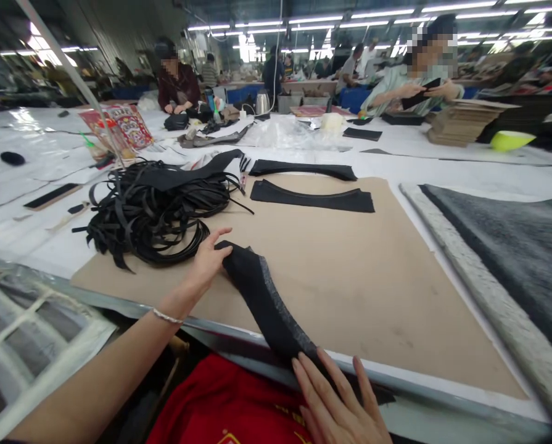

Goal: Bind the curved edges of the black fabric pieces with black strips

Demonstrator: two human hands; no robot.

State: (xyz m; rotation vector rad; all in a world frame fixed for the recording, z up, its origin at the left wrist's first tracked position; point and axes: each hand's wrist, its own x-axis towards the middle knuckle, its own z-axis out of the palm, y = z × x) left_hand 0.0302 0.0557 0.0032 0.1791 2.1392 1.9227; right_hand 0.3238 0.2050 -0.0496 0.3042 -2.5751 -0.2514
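Observation:
A curved black fabric piece (261, 296) with a grey edge along its inner curve lies at the near edge of the table. Its far end is between the thumb and fingers of my left hand (207, 262), the index finger sticking out. Over its near end lies my right hand (335, 394), fingers stretched and spread, covering part of it. Beyond my hands, two similar black pieces rest on the brown board: one nearer (313, 198) and one farther back (303, 168). A tangled heap of black strips (155, 209) sits left of my left hand.
Brown board (372, 265) covers the table in front of me. On the right is a slab with dark grey fabric (511, 240). Farther back are stacked cardboard pieces (461, 123), a metal kettle (262, 103) and two people working. A pole rises behind the heap.

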